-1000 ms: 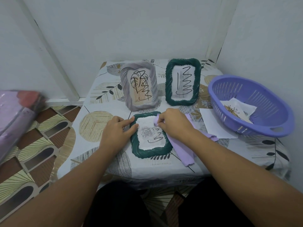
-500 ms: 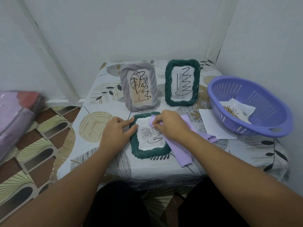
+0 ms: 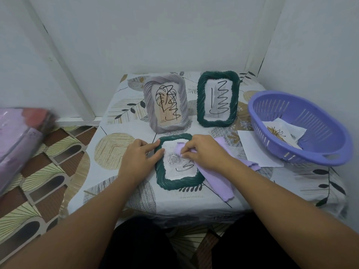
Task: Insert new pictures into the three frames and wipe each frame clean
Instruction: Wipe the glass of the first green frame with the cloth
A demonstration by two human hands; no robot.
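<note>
A dark green frame [image 3: 179, 182] lies flat near the table's front, with a rose picture and black marker scribble under its glass. My left hand [image 3: 138, 158] rests on its left edge, fingers on the rim. My right hand [image 3: 204, 150] pinches a lilac cloth [image 3: 219, 183] and presses it on the upper glass. Behind stand a grey frame [image 3: 166, 102] and a second green frame [image 3: 217, 99], both upright with black scribbles on their glass.
A purple plastic basket [image 3: 320, 152] with paper pictures inside sits at the right on the patterned tablecloth [image 3: 114, 150]. A white sheet [image 3: 254, 150] lies partly under it. White walls close the back and right. A blurred pink bundle [image 3: 17, 140] is at the left.
My right hand has slid the cloth leftward and slightly down across the glass of the flat frame. My left hand has stayed on the frame's left edge.
</note>
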